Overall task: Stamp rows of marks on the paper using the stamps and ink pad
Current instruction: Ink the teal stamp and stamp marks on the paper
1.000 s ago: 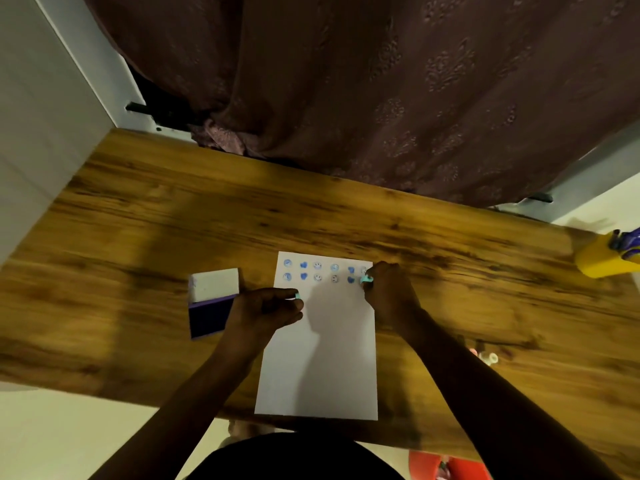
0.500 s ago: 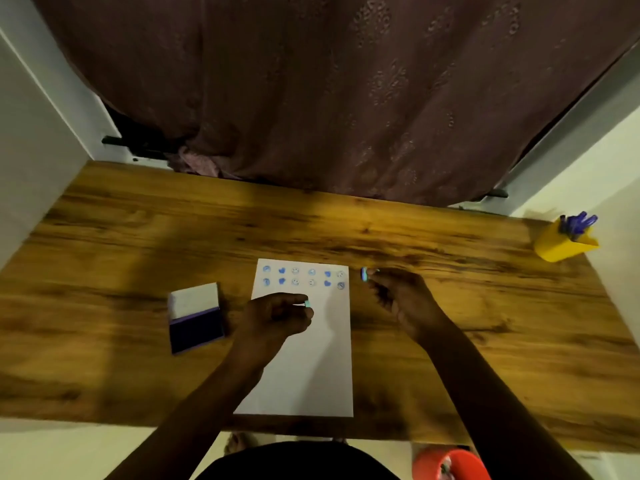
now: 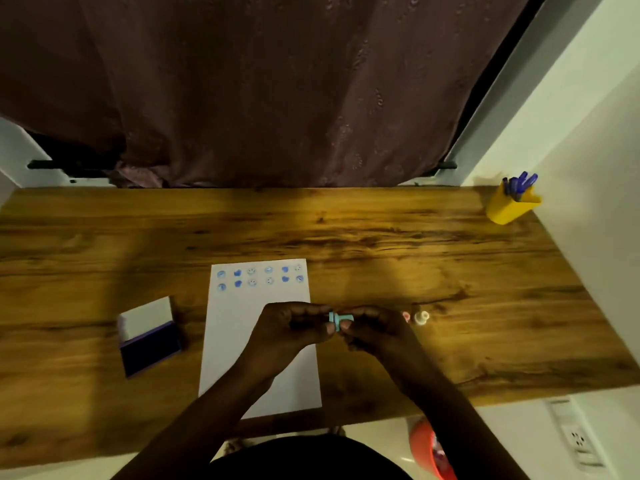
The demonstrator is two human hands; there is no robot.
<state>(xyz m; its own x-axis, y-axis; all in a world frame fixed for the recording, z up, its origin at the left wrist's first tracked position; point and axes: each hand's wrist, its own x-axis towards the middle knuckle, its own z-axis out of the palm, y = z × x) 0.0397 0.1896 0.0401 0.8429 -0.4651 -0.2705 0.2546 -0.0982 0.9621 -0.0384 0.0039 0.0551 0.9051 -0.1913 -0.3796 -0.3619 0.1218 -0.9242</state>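
A white paper (image 3: 239, 327) lies on the wooden table (image 3: 381, 244), with two rows of blue marks (image 3: 259, 277) along its top edge. My left hand (image 3: 294, 327) and my right hand (image 3: 374, 329) meet over the paper's right edge. Both pinch a small teal stamp (image 3: 340, 319) held sideways between their fingertips. The open ink pad (image 3: 149, 337), dark blue with a white lid, sits left of the paper. Two more small stamps, one pink (image 3: 406, 317) and one cream (image 3: 421, 317), lie on the table just right of my right hand.
A yellow cup (image 3: 512, 206) with blue pens stands at the table's far right corner. A dark curtain (image 3: 277, 88) hangs behind the table. An orange object (image 3: 427, 448) sits on the floor below the near edge, beside a wall socket (image 3: 578, 439).
My right hand drew back from the top row of marks toward me. My left hand moved right to meet it, and both now hold the teal stamp together. The camera view shifted left.
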